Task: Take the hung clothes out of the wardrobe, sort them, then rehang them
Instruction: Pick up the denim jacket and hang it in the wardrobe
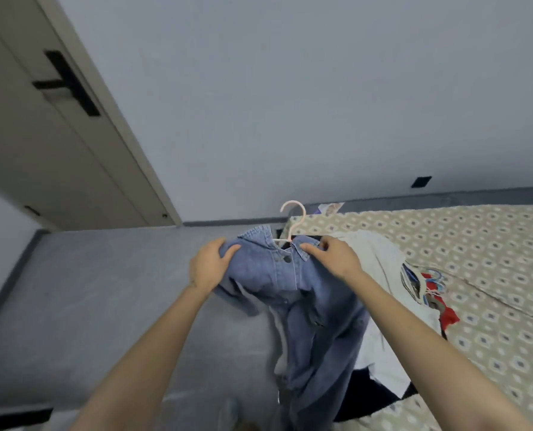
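Fingers (228,251) of both hands grip denim shirt (293,287) on pink hanger (294,222)

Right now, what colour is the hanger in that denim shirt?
Pale pink; the hanger hook shows above the denim shirt collar in the head view.

Home bedroom: patterned bedspread (476,244) on bed, clothes pile (383,275), door (57,150), plain wall (290,104).

Blue denim shirt (293,293) draped on pink hanger (294,223)
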### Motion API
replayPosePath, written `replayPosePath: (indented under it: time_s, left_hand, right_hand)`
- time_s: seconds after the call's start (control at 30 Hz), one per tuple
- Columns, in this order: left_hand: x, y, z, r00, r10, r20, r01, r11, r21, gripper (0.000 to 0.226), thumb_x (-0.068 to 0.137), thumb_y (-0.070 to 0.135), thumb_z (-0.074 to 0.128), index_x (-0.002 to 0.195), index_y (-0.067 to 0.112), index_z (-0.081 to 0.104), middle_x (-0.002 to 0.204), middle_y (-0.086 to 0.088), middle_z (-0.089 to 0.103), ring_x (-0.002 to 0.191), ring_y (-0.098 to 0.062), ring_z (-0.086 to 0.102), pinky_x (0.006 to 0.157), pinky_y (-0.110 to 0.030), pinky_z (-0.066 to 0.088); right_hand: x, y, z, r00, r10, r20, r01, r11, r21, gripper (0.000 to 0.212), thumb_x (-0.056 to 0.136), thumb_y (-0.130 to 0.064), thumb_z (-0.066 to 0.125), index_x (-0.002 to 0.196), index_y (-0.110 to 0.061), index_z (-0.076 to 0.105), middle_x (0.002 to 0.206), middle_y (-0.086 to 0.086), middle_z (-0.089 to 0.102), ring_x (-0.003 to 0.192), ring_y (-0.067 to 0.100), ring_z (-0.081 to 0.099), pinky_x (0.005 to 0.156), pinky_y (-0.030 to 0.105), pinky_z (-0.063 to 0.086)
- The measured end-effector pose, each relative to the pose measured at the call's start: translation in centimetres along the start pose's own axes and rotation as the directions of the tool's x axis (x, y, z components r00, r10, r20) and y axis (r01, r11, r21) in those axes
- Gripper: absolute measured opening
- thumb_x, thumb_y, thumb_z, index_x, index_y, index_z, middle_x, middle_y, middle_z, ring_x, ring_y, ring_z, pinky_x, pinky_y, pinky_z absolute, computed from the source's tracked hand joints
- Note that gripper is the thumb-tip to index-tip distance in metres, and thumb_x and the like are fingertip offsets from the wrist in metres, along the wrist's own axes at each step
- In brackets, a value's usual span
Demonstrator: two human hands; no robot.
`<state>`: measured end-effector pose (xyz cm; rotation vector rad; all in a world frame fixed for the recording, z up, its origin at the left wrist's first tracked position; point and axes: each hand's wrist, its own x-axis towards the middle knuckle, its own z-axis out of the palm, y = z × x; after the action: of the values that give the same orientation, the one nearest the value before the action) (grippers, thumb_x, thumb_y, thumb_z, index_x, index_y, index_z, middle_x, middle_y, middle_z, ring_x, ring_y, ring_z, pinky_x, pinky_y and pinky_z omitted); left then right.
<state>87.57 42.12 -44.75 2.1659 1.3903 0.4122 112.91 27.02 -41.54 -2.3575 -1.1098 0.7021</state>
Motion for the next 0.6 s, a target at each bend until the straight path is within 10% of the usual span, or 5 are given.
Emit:
replayPosePath:
  time_s: [0.6]
  left_hand:
    - [-26.2, -24.5, -18.4, 0.829, -0.392, -0.4, 0.381, 0.918, -0.11, 0.046, 0.095, 0.047, 0.058, 0.07, 0.012, 0.043, 0.065, -0.004, 0.052, 0.066, -0.027, 0.052, 0.062, -0.041, 0.04]
  right_hand:
    - [-14.4, -25.0, 19.2, 0.76, -0.526, 0.382, 0.591, 0.804, -0.068, 0.059, 0.084, -0.06, 0.064, 0.058, -0.017, 0.032, 0.053, 0.0, 0.04, 0.054, 0.021, 0.038, 0.053, 0.036, 0.027]
